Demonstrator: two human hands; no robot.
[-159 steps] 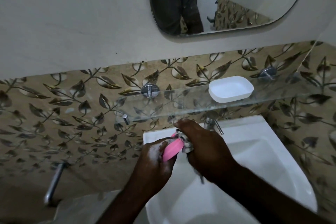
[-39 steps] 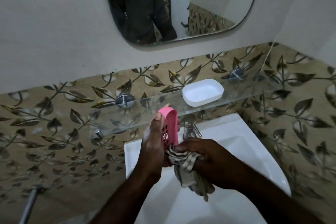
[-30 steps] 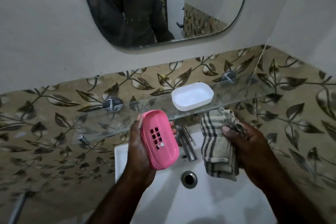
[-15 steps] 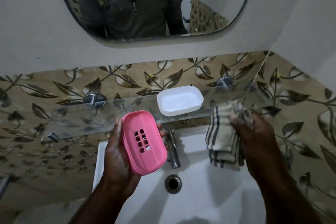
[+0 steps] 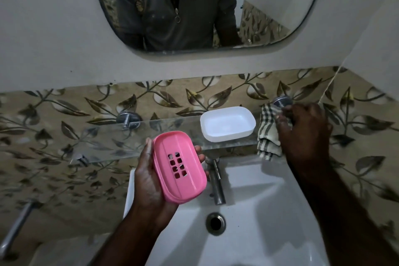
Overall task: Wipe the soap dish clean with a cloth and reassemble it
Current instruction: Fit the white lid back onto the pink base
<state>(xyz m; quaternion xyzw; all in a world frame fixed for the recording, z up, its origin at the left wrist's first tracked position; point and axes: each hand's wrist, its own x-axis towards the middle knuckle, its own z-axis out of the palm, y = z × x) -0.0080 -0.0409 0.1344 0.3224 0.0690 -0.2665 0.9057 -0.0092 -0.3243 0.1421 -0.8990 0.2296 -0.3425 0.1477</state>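
Observation:
My left hand [image 5: 149, 181] holds the pink slotted soap dish insert [image 5: 179, 166] flat in its palm, face up, just below the glass shelf [image 5: 108, 142]. The white soap dish base [image 5: 227, 123] sits on that shelf, up and to the right of the insert. Right of the base, my right hand [image 5: 303, 129] grips a checked cloth [image 5: 267, 134] and holds it against the shelf's right end, where the cloth hangs over the front edge.
A white sink [image 5: 254, 218] with a steel tap [image 5: 216, 181] and drain [image 5: 215, 223] lies below the shelf. A mirror [image 5: 194, 6] hangs above, showing a person's torso. Leaf-patterned tiles cover the wall. A metal pipe [image 5: 15, 227] runs at the lower left.
Both hands came apart after the wiping. My left hand turned the pink insert face up and raised it. My right hand carried the cloth up and right onto the shelf's end.

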